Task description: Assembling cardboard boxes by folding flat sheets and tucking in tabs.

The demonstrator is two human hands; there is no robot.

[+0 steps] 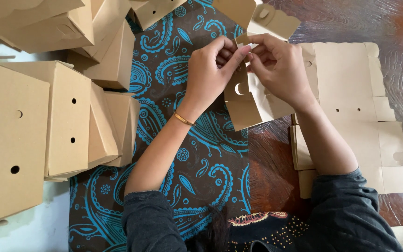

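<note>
Pinching the top flaps of a half-folded brown cardboard box blank (250, 100), the left hand (211, 70) and right hand (278, 65) hold it above the blue paisley cloth (183, 140). Folded brown boxes (66, 121) crowd the left — done, apparently — while flat die-cut cardboard sheets (355, 107) lie unfolded under the right forearm.

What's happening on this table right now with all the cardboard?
A person is folding a flat brown cardboard box blank, with both hands pinching its upper flap: left hand, right hand. More flat blanks lie stacked on the wooden table under the right arm. Folded boxes with round holes are piled to the left, partly on a blue paisley cloth.
</note>
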